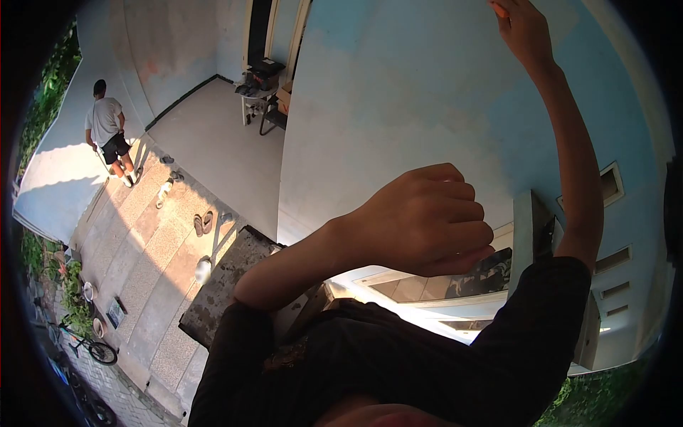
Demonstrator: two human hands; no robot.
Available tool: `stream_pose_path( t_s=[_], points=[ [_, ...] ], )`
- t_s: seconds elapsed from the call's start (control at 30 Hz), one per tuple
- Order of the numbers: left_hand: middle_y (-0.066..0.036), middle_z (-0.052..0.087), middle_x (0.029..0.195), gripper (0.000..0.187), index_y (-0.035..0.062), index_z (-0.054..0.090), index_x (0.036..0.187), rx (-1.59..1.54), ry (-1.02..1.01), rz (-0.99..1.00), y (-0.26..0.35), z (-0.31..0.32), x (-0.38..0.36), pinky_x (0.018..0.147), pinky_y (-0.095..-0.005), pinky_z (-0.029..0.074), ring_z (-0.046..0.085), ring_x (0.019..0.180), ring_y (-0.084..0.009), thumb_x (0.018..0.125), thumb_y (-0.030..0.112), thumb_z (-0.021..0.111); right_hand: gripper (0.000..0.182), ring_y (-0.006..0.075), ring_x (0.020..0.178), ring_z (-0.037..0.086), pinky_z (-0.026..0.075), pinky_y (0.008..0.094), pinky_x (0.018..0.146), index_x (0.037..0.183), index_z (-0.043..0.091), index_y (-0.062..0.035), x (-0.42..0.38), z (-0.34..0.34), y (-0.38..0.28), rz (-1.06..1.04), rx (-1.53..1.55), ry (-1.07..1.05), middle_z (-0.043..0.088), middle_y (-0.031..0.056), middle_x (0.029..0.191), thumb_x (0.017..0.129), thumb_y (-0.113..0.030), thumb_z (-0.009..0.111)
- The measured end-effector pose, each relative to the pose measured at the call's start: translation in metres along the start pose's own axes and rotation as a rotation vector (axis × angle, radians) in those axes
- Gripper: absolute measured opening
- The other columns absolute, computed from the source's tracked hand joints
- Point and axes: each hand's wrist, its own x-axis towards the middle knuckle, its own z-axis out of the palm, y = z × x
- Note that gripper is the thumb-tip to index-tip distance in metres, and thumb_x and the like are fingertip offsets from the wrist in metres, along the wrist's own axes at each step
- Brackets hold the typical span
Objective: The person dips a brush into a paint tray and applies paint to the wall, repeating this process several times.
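Observation:
My left hand is closed in a fist in front of my chest, with the back of the hand toward me. Its curled fingers hide whatever may be inside. High at the upper right, my right hand reaches up along the wall, its fingers closed on a small orange object. The frame's top edge cuts off this hand, so the object's kind does not show. Patches of blue and pale, whitish colour cover the wall.
A stained ledge stands beside my left forearm. Another person faces a wall at far left. Sandals lie on the paved floor. A table with bags stands at the back; a bicycle is at lower left.

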Motion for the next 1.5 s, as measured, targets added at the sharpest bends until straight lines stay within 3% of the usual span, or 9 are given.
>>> stream_pose_path(
  t_s=[0.2, 0.33, 0.6, 0.7, 1.07, 1.1, 1.3, 1.4, 1.5],
  points=[
    [-0.003, 0.068, 0.072, 0.014, 0.007, 0.069, 0.082, 0.024, -0.027, -0.027, -0.009, -0.009, -0.004, 0.066, -0.0329, 0.052, 0.064, 0.063, -0.0188, 0.078, 0.006, 0.083, 0.002, 0.0245, 0.076, 0.065, 0.056, 0.0324, 0.069, 0.098, 0.068, -0.0045, -0.054, 0.014, -0.117, 0.304, 0.537, -0.463, 0.066, 0.0051, 0.094, 0.095, -0.004, 0.068],
    [-0.003, 0.071, 0.073, 0.014, 0.0087, 0.07, 0.081, 0.035, -0.06, -0.078, -0.014, -0.013, -0.005, 0.066, -0.0337, 0.052, 0.066, 0.065, -0.0177, 0.077, 0.005, 0.082, 0.006, 0.0221, 0.078, 0.065, 0.057, 0.0349, 0.072, 0.095, 0.068, -0.0027, -0.056, 0.015, -0.097, 0.387, 0.653, -0.552, 0.066, 0.0061, 0.09, 0.098, -0.008, 0.066],
    [-0.001, 0.07, 0.073, 0.015, 0.009, 0.069, 0.079, 0.09, -0.1, -0.113, -0.022, -0.008, -0.01, 0.067, -0.0342, 0.052, 0.066, 0.066, -0.0178, 0.075, 0.002, 0.082, 0.008, 0.0297, 0.079, 0.066, 0.054, 0.0369, 0.072, 0.09, 0.067, -0.0002, 0.049, -0.07, 0.025, 0.201, 0.182, 0.031, 0.066, 0.0128, 0.089, 0.094, -0.005, 0.072],
    [-0.001, 0.068, 0.072, 0.015, 0.0085, 0.069, 0.079, 0.104, -0.109, -0.117, -0.021, -0.009, -0.009, 0.067, -0.0345, 0.052, 0.065, 0.066, -0.0183, 0.075, 0.002, 0.082, 0.006, 0.0306, 0.076, 0.063, 0.053, 0.0379, 0.072, 0.09, 0.068, -0.0001, 0.078, -0.088, 0.047, 0.324, 0.188, 0.089, 0.066, 0.0135, 0.089, 0.092, -0.004, 0.072],
    [-0.001, 0.067, 0.071, 0.014, 0.0086, 0.069, 0.079, 0.14, -0.112, -0.114, -0.022, -0.012, -0.01, 0.065, -0.0342, 0.051, 0.064, 0.066, -0.0181, 0.076, 0.002, 0.081, 0.004, 0.0311, 0.072, 0.062, 0.051, 0.0378, 0.068, 0.093, 0.07, 0.0015, 0.071, -0.045, 0.059, -0.001, -0.063, -0.11, 0.065, 0.0137, 0.089, 0.093, -0.001, 0.067],
    [-0.001, 0.067, 0.071, 0.014, 0.0086, 0.069, 0.079, 0.14, -0.111, -0.114, -0.021, -0.013, -0.01, 0.065, -0.0342, 0.051, 0.064, 0.066, -0.0181, 0.076, 0.002, 0.081, 0.008, 0.0238, 0.075, 0.065, 0.055, 0.0361, 0.07, 0.097, 0.067, -0.0041, 0.054, -0.033, 0.045, 0.061, -0.107, -0.171, 0.067, 0.0038, 0.09, 0.099, -0.012, 0.067],
    [-0.001, 0.066, 0.07, 0.014, 0.0087, 0.069, 0.079, 0.132, -0.096, -0.099, -0.022, -0.014, -0.008, 0.065, -0.0343, 0.051, 0.064, 0.065, -0.0182, 0.076, 0.002, 0.081, 0.003, 0.0233, 0.076, 0.066, 0.055, 0.0349, 0.068, 0.097, 0.067, -0.0045, 0.061, -0.056, 0.009, 0.191, 0.103, -0.234, 0.067, 0.0012, 0.098, 0.096, -0.007, 0.068],
    [-0.001, 0.066, 0.07, 0.014, 0.0089, 0.069, 0.079, 0.126, -0.095, -0.108, -0.022, -0.013, -0.006, 0.065, -0.0342, 0.051, 0.064, 0.065, -0.0179, 0.077, 0.002, 0.081, 0.004, 0.0306, 0.072, 0.062, 0.052, 0.0391, 0.066, 0.092, 0.069, 0.0021, 0.083, -0.064, 0.048, 0.056, 0.154, 0.116, 0.064, 0.0144, 0.091, 0.092, 0.001, 0.066],
    [-0.002, 0.066, 0.068, 0.011, 0.0087, 0.069, 0.079, 0.13, -0.124, -0.126, -0.022, -0.01, -0.005, 0.067, -0.0333, 0.053, 0.065, 0.065, -0.0176, 0.081, 0.006, 0.08, 0.002, 0.03, 0.074, 0.064, 0.053, 0.039, 0.068, 0.092, 0.069, 0.0027, 0.071, -0.052, 0.079, 0.101, -0.012, 0.016, 0.065, 0.0142, 0.093, 0.092, 0.002, 0.067]
  ],
)
